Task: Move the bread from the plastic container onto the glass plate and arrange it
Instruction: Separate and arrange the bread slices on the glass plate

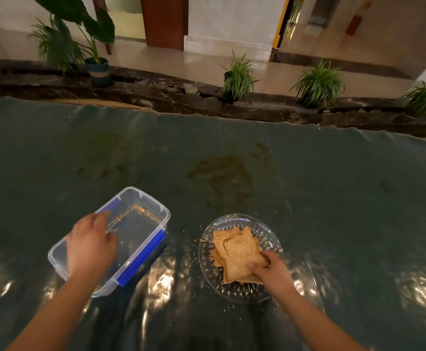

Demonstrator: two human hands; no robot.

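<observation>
A clear plastic container (pixel 141 206) with blue clips lies on the table at the left, holding only crumbs. My left hand (pixel 90 243) hovers over its near half, fingers loosely spread, holding nothing. To the right stands a glass plate (pixel 265 229) with a stack of several bread slices (pixel 237 252) fanned on it. My right hand (pixel 270 271) rests on the near right corner of the stack, thumb and fingers pinching the top slices.
The table is covered with a dark, shiny plastic sheet (pixel 232 148). Crumbs lie scattered between container and plate, and a brownish stain (pixel 222 171) marks the sheet further back. Beyond the far edge runs a stone ledge with potted plants (pixel 237 77).
</observation>
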